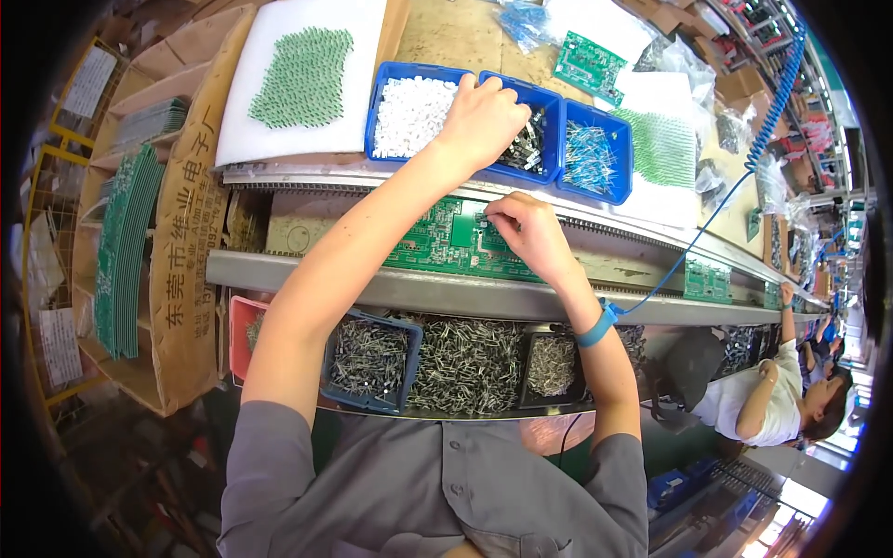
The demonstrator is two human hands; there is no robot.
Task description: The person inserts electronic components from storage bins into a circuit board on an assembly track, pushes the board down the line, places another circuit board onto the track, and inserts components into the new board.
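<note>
My left hand (484, 119) reaches over the blue bins, its fingers curled down where two bins meet; the fingertips are hidden. Beneath and to its left is the bin of white plastic connectors (409, 113); to its right lie dark, metal-legged parts (532, 144). A green circuit board (428, 244) sits on the rail in front of me. Over its upper right part, my right hand (530, 232) has thumb and fingers pinched together close to the board. Whatever is between those fingertips is too small to name. A blue wrist strap (597, 323) circles my right wrist.
Small leaded parts fill the near trays (465, 365). Another blue bin (595, 158) holds blue leaded components. A cardboard box (191, 223) with stacked boards (126, 251) stands left. White foam (270, 139) carries green parts. A coiled blue cord (763, 130) hangs right; a co-worker (772, 395) sits beyond.
</note>
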